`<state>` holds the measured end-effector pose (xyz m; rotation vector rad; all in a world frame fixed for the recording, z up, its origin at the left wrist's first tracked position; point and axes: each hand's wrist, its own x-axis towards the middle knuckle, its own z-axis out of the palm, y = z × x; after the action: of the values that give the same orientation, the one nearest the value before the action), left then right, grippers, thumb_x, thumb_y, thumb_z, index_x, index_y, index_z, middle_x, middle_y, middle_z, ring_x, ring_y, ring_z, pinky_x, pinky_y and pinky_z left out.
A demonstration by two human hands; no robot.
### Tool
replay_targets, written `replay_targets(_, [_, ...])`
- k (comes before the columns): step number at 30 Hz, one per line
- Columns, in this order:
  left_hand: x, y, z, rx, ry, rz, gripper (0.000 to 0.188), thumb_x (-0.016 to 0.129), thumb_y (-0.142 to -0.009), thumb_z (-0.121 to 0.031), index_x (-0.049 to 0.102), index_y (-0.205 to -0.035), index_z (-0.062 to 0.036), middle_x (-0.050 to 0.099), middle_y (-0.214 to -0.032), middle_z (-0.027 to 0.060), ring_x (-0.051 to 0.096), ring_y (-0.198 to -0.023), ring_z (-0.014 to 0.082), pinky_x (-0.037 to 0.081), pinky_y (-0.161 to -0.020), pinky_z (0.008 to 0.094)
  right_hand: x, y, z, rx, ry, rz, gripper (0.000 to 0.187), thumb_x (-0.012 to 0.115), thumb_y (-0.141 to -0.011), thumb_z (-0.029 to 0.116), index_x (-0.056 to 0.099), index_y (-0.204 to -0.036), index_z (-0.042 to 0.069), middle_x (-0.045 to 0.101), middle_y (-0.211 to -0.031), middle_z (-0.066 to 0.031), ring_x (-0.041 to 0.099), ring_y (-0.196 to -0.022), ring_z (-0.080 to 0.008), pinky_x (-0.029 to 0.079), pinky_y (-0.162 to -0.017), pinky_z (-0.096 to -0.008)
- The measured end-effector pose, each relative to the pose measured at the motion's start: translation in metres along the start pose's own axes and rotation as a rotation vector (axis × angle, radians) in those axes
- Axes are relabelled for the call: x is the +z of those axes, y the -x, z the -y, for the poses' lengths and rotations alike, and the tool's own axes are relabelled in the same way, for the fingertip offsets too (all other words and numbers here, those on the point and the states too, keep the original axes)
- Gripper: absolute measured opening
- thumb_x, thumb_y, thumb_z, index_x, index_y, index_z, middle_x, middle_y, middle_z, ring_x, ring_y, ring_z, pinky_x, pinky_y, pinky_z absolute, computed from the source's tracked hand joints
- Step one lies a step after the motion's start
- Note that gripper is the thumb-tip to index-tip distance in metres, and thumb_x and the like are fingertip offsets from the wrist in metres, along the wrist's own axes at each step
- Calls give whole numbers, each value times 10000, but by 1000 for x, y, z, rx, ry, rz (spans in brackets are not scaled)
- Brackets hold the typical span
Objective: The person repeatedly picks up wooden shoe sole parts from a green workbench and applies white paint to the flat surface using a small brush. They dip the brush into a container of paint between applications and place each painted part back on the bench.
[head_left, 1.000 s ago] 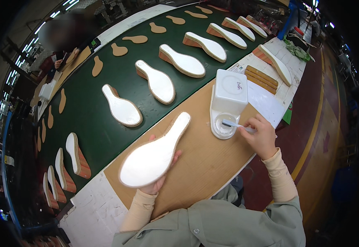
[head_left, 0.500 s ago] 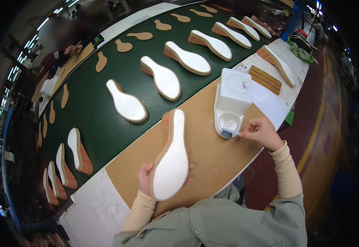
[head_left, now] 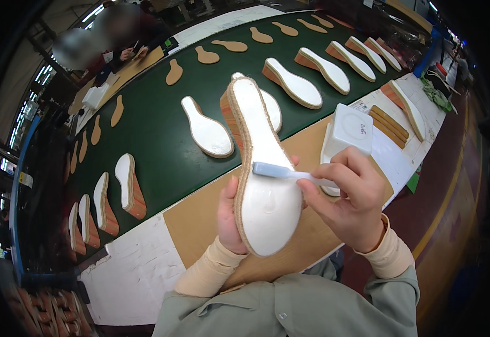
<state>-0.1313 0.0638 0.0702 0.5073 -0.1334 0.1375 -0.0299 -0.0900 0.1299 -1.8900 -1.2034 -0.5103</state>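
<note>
My left hand [head_left: 231, 220] grips a wedge shoe sole [head_left: 270, 224] from below and at its side, its white face turned up and its wood-striped heel pointing away. The sole has a braided tan edge. In my right hand [head_left: 352, 191] a white-handled toothbrush [head_left: 273, 171] is pinched, its grey-blue bristle head lying across the sole's narrow middle. A wet-looking patch shows on the white face just below the brush. Behind my right hand stands a white plastic container [head_left: 350, 130] on a base, its dish mostly hidden by the hand.
A green belt [head_left: 160, 163] carries several white-faced wedge soles [head_left: 208, 132] and flat tan insoles [head_left: 207, 55]. Brown cardboard [head_left: 200, 224] covers the worktop before me. Brown strips [head_left: 390, 126] lie right of the container. Across the belt, people work at another table.
My right hand has brought the toothbrush from the container's dish onto the sole. My left hand has raised the sole. The view has shifted, so the belt's things appear further right.
</note>
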Motion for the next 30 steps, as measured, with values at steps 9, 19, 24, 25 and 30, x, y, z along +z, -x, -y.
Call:
replay_targets(9, [5, -2, 3, 165, 94, 50, 770, 275, -981, -653, 194, -1578, -173, 239, -1605, 157, 425, -1343, 414, 473, -1045, 553, -5, 6, 34, -195, -16, -28, 228, 848, -668, 101, 677, -820, 95, 475, -701, -26, 476, -503, -131, 374, -429, -275])
replay_targets(19, [2, 1, -9, 174, 171, 94, 752, 280, -984, -640, 230, -1563, -164, 274, -1587, 144, 441, -1328, 398, 494, -1008, 571, -2, 6, 33, -236, -30, 13, 221, 843, -686, 122, 689, -843, 95, 503, -718, -31, 492, -526, -154, 380, -453, -288])
replay_targets(24, [10, 0, -14, 221, 62, -80, 719, 295, -995, -613, 225, -1565, -181, 289, -1579, 132, 430, -1343, 383, 477, -991, 627, 6, 1, 21, -246, 11, -12, 220, 845, -696, 160, 683, -839, 117, 496, -698, -17, 478, -495, -130, 364, -430, -279])
replay_targets(25, [8, 1, -17, 217, 153, -44, 715, 295, -998, -607, 223, -1566, -181, 292, -1577, 133, 429, -1344, 383, 473, -997, 628, 5, 14, 29, -273, -19, 50, 228, 851, -689, 154, 682, -837, 113, 492, -692, -18, 475, -495, -129, 363, -429, -278])
replay_targets(30, [6, 6, -25, 196, 180, -52, 691, 291, -1006, -585, 250, -1556, -169, 317, -1561, 141, 435, -1344, 378, 475, -987, 632, 1, 13, 29, -263, -79, 58, 225, 857, -679, 142, 675, -806, 107, 485, -677, -13, 465, -494, -131, 363, -426, -284])
